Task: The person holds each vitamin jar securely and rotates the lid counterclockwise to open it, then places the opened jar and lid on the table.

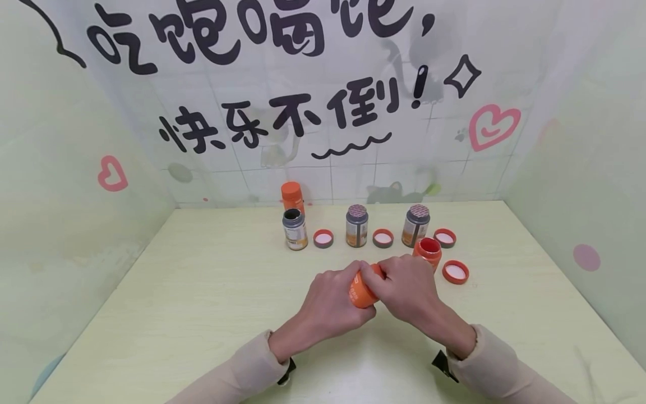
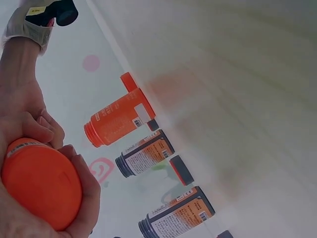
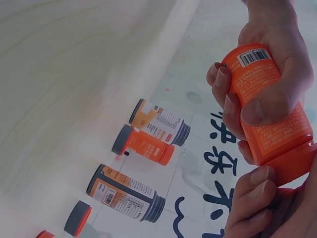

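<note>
Above the front of the table, my left hand [image 1: 333, 300] grips the body of a tilted orange bottle [image 1: 360, 293]. My right hand [image 1: 414, 286] holds its orange cap [image 3: 293, 163], fingers curled round it. In the right wrist view a barcode and small print show on the bottle's side; the left wrist view shows its smooth round base. Just behind my right hand stands an uncapped orange bottle [image 1: 429, 249], partly hidden by that hand. Its neighbour is an orange lid [image 1: 456, 272] lying with the white liner up.
Two grey bottles [image 1: 356, 229] [image 1: 416, 225] have sealed mouths. An uncapped grey bottle [image 1: 295, 233] stands left, before a capped orange bottle [image 1: 291, 192]. Upturned lids [image 1: 323, 239] [image 1: 383, 239] [image 1: 444, 239] lie between and beside them. Printed walls [image 1: 282, 157] enclose the table [image 1: 202, 292].
</note>
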Demonstrator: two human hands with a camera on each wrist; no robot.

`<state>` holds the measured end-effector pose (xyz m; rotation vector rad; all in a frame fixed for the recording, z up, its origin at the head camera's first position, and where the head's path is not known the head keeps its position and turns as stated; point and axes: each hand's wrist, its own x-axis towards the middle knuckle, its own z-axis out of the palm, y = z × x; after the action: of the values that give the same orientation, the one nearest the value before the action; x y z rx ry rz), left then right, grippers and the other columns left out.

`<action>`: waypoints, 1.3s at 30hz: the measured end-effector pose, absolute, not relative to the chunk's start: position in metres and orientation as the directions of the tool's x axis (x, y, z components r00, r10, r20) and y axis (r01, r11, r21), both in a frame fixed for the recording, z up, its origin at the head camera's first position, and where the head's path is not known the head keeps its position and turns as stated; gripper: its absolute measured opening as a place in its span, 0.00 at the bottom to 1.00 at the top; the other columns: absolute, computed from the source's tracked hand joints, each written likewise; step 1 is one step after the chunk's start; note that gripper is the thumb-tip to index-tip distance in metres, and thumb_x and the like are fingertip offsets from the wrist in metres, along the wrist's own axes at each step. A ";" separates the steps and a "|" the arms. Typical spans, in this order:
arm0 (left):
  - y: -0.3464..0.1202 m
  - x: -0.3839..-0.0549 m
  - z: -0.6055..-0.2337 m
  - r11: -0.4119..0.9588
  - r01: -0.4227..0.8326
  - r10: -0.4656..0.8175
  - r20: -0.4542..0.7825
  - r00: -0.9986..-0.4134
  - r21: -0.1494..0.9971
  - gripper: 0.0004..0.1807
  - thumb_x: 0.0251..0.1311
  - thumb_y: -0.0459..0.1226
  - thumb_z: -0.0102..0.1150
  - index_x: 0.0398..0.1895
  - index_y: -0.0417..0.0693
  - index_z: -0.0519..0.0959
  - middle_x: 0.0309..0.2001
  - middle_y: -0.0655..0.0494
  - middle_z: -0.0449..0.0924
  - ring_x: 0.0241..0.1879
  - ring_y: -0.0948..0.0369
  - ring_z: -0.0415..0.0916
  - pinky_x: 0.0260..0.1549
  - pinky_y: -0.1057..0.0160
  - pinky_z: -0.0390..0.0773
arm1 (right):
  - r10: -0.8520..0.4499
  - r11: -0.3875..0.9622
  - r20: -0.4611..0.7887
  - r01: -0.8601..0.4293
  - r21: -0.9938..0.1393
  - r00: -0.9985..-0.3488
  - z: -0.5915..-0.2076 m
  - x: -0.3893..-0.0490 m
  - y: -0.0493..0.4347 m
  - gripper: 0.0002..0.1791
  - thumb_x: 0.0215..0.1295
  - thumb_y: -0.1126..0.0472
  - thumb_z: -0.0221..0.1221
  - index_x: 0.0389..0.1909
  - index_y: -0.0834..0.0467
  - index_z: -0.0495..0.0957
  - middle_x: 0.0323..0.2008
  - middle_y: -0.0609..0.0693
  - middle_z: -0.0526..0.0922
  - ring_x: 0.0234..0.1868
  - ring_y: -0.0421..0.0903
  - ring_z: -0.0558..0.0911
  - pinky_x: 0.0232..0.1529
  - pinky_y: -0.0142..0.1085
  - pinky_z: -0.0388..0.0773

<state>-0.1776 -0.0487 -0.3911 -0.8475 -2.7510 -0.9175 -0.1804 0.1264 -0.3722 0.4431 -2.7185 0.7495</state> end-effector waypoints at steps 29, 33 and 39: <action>-0.062 -0.189 -0.380 0.719 0.623 0.526 0.346 -0.777 0.308 0.24 0.50 0.47 0.75 0.46 0.52 0.75 0.30 0.64 0.82 0.24 0.67 0.73 0.26 0.71 0.74 | -0.303 0.739 0.115 -0.310 -0.599 -0.946 -0.354 -0.181 0.137 0.23 0.74 0.37 0.52 0.35 0.50 0.82 0.21 0.42 0.77 0.23 0.41 0.75 0.26 0.35 0.72; -0.063 -0.190 -0.380 0.708 0.634 0.533 0.354 -0.769 0.312 0.23 0.49 0.47 0.75 0.45 0.52 0.75 0.28 0.65 0.80 0.23 0.68 0.72 0.24 0.71 0.73 | -0.339 0.716 0.073 -0.308 -0.627 -0.938 -0.351 -0.183 0.140 0.19 0.73 0.38 0.54 0.37 0.48 0.81 0.21 0.42 0.78 0.23 0.42 0.76 0.26 0.35 0.74; -0.064 -0.192 -0.381 0.686 0.636 0.545 0.331 -0.771 0.353 0.23 0.50 0.46 0.74 0.46 0.53 0.75 0.28 0.65 0.78 0.23 0.69 0.71 0.24 0.72 0.73 | -0.418 0.694 0.045 -0.351 -0.628 -0.907 -0.346 -0.184 0.145 0.14 0.71 0.41 0.59 0.48 0.43 0.79 0.26 0.41 0.79 0.27 0.42 0.77 0.28 0.35 0.76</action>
<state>-0.1916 -0.0639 -0.3815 -0.9560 -2.6980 -0.6765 -0.1838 0.1452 -0.3455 0.6792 -2.9844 1.0727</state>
